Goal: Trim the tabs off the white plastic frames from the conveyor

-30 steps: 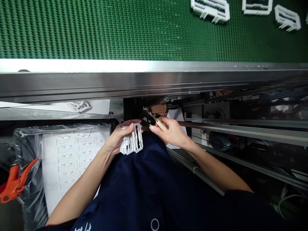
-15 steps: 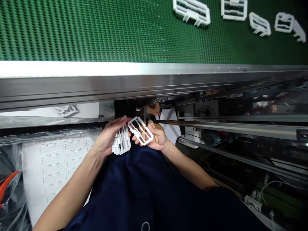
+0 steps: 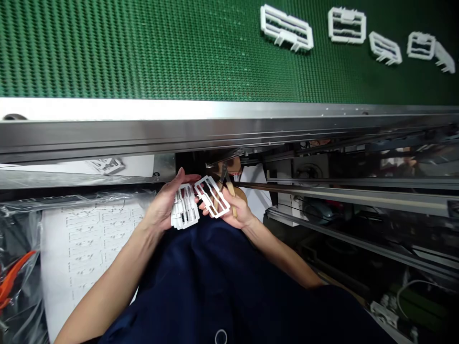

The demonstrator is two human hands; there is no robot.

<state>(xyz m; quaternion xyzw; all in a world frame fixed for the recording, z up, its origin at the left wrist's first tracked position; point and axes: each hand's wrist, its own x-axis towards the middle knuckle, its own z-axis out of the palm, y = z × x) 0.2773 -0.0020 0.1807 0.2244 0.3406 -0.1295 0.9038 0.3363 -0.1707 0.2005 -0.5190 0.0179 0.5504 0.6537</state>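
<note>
While the left hand point(image 3: 163, 203) grips white plastic frames point(image 3: 185, 207), the right hand point(image 3: 229, 212) holds another frame point(image 3: 211, 196) and apparently tweezers point(image 3: 230, 190).

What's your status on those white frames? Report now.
Left hand gripping stack of white plastic frames. Right hand holding single frame plus wood-handled tool. Steel rail beyond hands.

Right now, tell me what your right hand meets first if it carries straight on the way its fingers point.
The white plastic frames stacked in the left hand, just past the single frame the right hand holds; depth is hard to judge here.
</note>
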